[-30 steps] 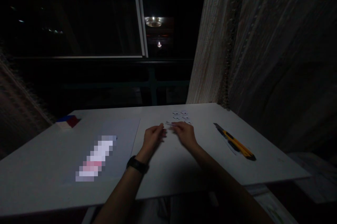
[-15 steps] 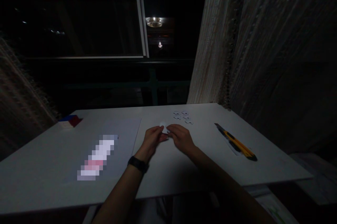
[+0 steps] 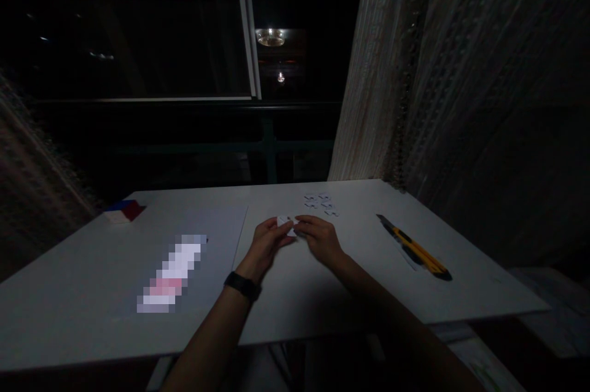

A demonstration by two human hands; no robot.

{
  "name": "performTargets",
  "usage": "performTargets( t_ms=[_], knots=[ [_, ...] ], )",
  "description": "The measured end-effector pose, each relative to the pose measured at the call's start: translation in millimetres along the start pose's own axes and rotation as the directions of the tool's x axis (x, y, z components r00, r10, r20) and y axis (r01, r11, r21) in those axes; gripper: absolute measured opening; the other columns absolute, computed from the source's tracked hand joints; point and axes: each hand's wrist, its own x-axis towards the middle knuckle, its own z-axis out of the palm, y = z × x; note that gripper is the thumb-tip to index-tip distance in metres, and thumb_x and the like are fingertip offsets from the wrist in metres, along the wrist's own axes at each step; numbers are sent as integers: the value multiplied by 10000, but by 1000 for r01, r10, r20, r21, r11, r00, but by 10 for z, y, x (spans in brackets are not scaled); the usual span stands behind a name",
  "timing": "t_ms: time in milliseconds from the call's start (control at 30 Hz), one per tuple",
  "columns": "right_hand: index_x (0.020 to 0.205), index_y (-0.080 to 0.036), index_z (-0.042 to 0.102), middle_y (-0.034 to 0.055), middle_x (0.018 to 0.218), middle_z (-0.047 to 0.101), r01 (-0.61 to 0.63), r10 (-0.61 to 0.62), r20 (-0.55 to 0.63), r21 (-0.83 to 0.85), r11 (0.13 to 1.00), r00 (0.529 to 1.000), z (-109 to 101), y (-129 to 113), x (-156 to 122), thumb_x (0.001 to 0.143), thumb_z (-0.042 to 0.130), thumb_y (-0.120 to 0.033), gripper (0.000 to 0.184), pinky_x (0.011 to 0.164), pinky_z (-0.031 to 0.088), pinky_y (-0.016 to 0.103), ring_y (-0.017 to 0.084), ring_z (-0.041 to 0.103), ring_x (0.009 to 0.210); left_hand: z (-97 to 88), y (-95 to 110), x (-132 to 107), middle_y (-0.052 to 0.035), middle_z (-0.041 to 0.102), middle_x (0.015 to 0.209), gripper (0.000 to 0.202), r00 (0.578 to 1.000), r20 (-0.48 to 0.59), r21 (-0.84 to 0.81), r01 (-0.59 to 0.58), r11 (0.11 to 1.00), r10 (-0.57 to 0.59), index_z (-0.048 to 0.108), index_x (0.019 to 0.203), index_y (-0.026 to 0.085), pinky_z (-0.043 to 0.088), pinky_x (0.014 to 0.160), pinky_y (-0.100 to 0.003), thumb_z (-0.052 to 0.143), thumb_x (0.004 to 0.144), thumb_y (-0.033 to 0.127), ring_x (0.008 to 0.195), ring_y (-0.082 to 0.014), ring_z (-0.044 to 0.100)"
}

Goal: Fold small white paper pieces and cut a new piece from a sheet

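Note:
Above the middle of the table, a small white paper piece [image 3: 283, 220] with dark marks is pinched between the fingers of my left hand [image 3: 267, 239], which wears a dark wristband. The fingertips of my right hand [image 3: 321, 239] close on its right side. Its lower part is covered by my fingers. Just beyond my right hand, several small paper pieces [image 3: 327, 205] with dark marks lie on the table in a cluster.
A yellow and black utility knife [image 3: 417, 253] lies on the white table [image 3: 369, 330] at right, over a pale strip. At left are a large pale sheet [image 3: 225, 226], a pixelated patch and a coloured cube [image 3: 122, 213]. A curtain [image 3: 362, 72] and window stand behind.
Between my fingers the white paper piece has shifted, so more of its marked face shows. My left thumb now lies across it. The things on the table stay in place.

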Motion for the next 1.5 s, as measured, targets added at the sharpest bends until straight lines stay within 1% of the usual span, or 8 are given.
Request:
performTargets(
  t_ms=[233,400,500,633,933,1100,1300,1500],
  knots=[
    [854,-224,707,58,950,688,-20,20,20,-21,1000,1000,-16,-16,16,776,557,-155,183,812,500,296,167,637,870,-1,-34,29,-19,632,736,273,997,-57,-17,-52,999,51,581,787,130,522,620,-207,750,574,164,671,-108,604],
    [850,-238,708,38,923,698,-47,47,34,14,999,998,-29,-4,25,776,551,-148,196,818,494,306,169,641,865,-4,-28,35,-8,622,729,374,993,-101,-41,-60,997,56,552,895,166,539,619,-260,739,572,145,668,-129,617],
    [825,-231,714,43,896,703,-116,114,24,95,989,993,-40,-30,47,769,552,-153,188,802,499,311,176,647,842,-10,-8,27,3,600,655,317,998,-47,12,-42,999,42,565,876,154,541,598,-284,720,607,214,582,-112,591],
    [816,-233,713,28,857,708,-245,240,48,225,943,969,-53,-58,76,763,534,-160,200,792,497,306,171,650,815,-14,5,23,-16,601,645,250,999,-34,88,-22,996,25,585,750,119,518,543,-234,732,594,248,537,-98,573],
    [779,-206,712,18,778,712,-469,420,211,332,818,882,-66,9,109,704,550,-194,179,755,486,296,172,648,764,-58,-20,32,-88,647,776,205,999,45,90,-24,996,20,661,763,90,538,613,-307,711,608,214,712,-190,617],
    [752,-188,712,23,723,707,-489,416,261,374,788,871,-112,96,141,671,588,-211,149,699,481,286,170,638,708,-33,13,15,-89,656,735,259,999,25,158,19,987,-23,660,788,88,510,536,-249,743,578,214,627,-161,608],
    [730,-187,711,26,732,708,-488,423,245,395,779,873,-127,124,144,675,558,-190,163,706,477,291,172,638,721,29,47,-36,-102,665,788,261,994,81,117,67,991,-77,653,773,89,541,613,-325,753,576,227,695,-197,630],
    [744,-174,711,30,713,703,-501,429,261,394,770,865,-131,118,148,667,575,-188,157,681,480,283,168,633,695,20,39,-22,-93,677,758,277,997,30,134,68,989,-72,660,794,94,503,533,-242,762,553,186,637,-163,621]
  ],
)
